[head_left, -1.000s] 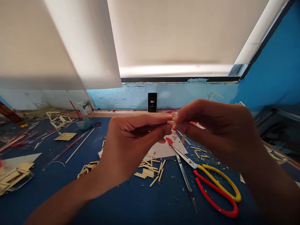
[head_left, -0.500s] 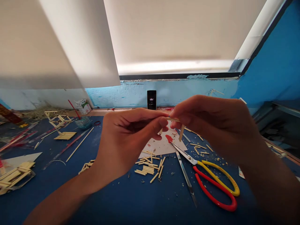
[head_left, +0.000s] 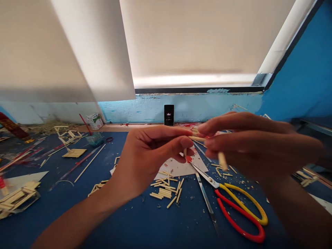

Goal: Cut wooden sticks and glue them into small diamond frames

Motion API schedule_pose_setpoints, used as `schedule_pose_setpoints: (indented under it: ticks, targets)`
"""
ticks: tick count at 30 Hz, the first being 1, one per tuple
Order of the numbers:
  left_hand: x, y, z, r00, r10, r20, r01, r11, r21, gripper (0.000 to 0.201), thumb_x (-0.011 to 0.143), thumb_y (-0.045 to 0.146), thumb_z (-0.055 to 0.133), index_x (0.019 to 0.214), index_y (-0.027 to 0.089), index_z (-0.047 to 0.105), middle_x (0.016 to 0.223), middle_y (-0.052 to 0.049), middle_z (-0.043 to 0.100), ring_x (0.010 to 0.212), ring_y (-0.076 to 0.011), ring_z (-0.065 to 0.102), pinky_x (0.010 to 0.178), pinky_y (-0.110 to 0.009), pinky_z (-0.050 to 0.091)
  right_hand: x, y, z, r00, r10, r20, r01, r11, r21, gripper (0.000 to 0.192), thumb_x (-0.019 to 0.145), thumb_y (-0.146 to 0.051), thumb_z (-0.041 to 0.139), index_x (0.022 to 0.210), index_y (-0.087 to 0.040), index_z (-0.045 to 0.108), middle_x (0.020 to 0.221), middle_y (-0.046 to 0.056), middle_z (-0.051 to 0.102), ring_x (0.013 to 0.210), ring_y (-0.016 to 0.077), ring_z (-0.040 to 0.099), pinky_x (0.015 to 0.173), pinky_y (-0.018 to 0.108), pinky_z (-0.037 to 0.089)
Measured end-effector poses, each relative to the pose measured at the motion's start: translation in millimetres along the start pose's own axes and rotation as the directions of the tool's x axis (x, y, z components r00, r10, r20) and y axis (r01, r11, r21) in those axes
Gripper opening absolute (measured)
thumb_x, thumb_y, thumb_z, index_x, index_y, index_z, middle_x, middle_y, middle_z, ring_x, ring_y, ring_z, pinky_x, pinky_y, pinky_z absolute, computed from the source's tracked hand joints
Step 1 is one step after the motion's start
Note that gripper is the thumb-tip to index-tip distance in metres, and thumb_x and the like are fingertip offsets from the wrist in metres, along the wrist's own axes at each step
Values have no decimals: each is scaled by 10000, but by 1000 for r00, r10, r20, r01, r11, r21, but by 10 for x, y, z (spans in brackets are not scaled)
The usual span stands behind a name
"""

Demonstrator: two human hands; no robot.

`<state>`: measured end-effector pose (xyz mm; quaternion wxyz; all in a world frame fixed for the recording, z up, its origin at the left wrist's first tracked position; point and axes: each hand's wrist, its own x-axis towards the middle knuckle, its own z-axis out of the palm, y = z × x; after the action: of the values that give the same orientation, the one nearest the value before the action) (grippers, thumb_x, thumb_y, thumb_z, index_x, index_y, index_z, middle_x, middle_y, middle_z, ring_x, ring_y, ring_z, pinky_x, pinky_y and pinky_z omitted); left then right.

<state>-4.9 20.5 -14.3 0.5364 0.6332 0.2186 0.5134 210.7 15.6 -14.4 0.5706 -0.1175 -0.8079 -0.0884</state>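
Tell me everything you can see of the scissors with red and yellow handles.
The scissors have silvery metal blades meeting at a pivot, plus one glossy red loop handle and one glossy yellow loop handle, plastic-coated by the look. They lie on the blue table, blades shut or nearly so, handles toward the wearer, tips over the white sheet beside its red patch. A slim silvery metal tool lies alongside; contact with the blades is hard to tell. Neither the left hand nor right hand touches them.

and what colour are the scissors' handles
One red handle and one yellow handle, clearest in the head view.
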Motion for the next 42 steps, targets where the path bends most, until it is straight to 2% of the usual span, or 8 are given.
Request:
schedule_pose_setpoints:
  ticks: [2, 4, 6, 9, 15, 25, 33, 42]
  targets:
    - [-13, 2, 18, 999, 42, -16, -41, 999, 28, 143, 843, 126, 850, 918, 246, 869, 790, 10, 827, 648, -84, 742, 630, -126, 637, 14, -78, -20, 985, 167, -47, -169, 985, -40, 236, 846, -165, 857, 1048, -274, 803, 933, -36, 831, 735, 136, 751, 626, 273, 608]
    - [-40, 12, 37, 998, 58, -33, -56, 997, 54, 158, 820, 101, 862, 900, 238, 864, 776, 4, 824, 657, -97, 747, 637, -139, 645, 36, -146, -40, 932, 356, -61, -360, 931, -66, 330, 807, -197, 897, 1080, -344, 786, 850, -73, 820, 706, 144, 733, 626, 302, 578]
    - [-68, 24, 54, 997, 57, -48, -54, 996, 65, 176, 800, 83, 871, 889, 233, 857, 770, -2, 825, 659, -110, 751, 628, -152, 651, 60, -188, -54, 895, 445, -36, -446, 893, -65, 283, 792, -213, 909, 996, -360, 778, 798, -91, 804, 665, 141, 709, 611, 313, 549]
    - [-96, 39, 70, 996, 59, -73, -54, 997, 63, 198, 777, 61, 881, 873, 233, 851, 781, 1, 831, 640, -106, 747, 610, -148, 650, 92, -205, -63, 895, 444, 36, -441, 895, -71, 154, 832, -219, 872, 857, -310, 751, 740, -86, 779, 582, 118, 663, 548, 300, 514]
    - [-95, 29, 75, 991, 85, -105, -72, 991, 117, 278, 751, 11, 880, 892, 249, 855, 820, 20, 843, 704, -125, 788, 644, -142, 664, 114, -198, -65, 859, 501, 101, -494, 865, -88, 84, 868, -285, 844, 853, -296, 762, 684, -79, 756, 529, 102, 631, 502, 271, 489]
    - [-133, 83, 80, 987, 116, -110, -91, 973, 211, 287, 814, 58, 845, 932, 320, 853, 859, 114, 839, 801, -102, 807, 743, -97, 658, 112, -224, -48, 851, 517, 86, -512, 855, -79, 97, 828, -245, 867, 855, -279, 780, 706, -85, 767, 572, 101, 667, 519, 237, 511]
    - [-122, 21, 64, 976, 162, -147, -116, 953, 279, 196, 784, 150, 894, 922, 285, 858, 801, 24, 838, 699, -161, 801, 648, -206, 694, 123, -214, -40, 852, 509, 119, -502, 861, -85, 90, 866, -280, 844, 832, -305, 765, 660, -75, 736, 519, 107, 637, 492, 265, 511]
    - [-88, 70, 93, 982, 135, -132, -101, 966, 239, 304, 731, 28, 896, 898, 278, 849, 834, 39, 844, 705, -139, 794, 652, -177, 680, 138, -205, -51, 845, 517, 136, -513, 856, -67, 110, 856, -259, 854, 818, -289, 755, 670, -77, 721, 535, 98, 619, 511, 251, 520]
